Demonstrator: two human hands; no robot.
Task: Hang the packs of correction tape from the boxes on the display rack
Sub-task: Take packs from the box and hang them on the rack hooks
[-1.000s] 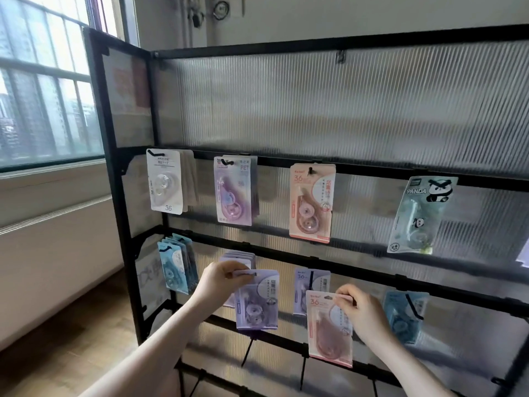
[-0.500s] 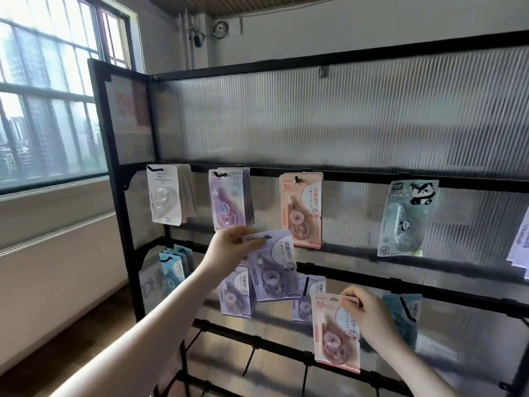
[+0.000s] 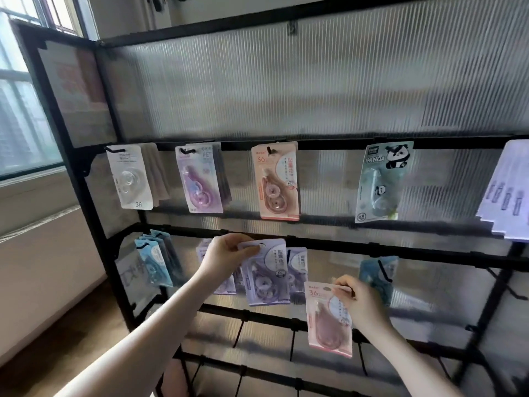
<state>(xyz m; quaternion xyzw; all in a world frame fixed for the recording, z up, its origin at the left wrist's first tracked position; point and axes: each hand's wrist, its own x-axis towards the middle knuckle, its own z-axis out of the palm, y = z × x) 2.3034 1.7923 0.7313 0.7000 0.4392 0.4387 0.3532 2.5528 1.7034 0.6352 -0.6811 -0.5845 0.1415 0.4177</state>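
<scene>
Hands work at the second hanging row of a black display rack (image 3: 86, 179) backed with ribbed translucent panels. The left hand (image 3: 226, 260) pinches the top edge of a purple pack (image 3: 267, 277) of correction tape between thumb and curled fingers, holding it up just under the rack's middle crossbar, in front of other purple packs (image 3: 297, 270) that hang on a hook behind it. The right hand (image 3: 362, 303) sits lower and to the right, its fingers curled round the upper right corner of a pink pack (image 3: 326, 319) printed with "36"; this pack hangs free in the air below the row, its lower edge overlapping the next crossbar down. On the row above, a white pack (image 3: 130, 176) marked "36" hangs at the left, then a stack of lilac packs (image 3: 200, 179), then a pink hanging pack (image 3: 276, 180) like the one in the right hand, then a pale green panda pack (image 3: 380, 181) tilted on its hook. White cards (image 3: 508, 193) hang at the far right edge, partly cut off. On the lower row, blue packs (image 3: 156, 257) hang at the left end, and a teal pack (image 3: 378, 273) hangs just beyond the right hand. A window (image 3: 17, 110) lies to the left of the rack. Wooden floor (image 3: 71, 339) shows below it.
</scene>
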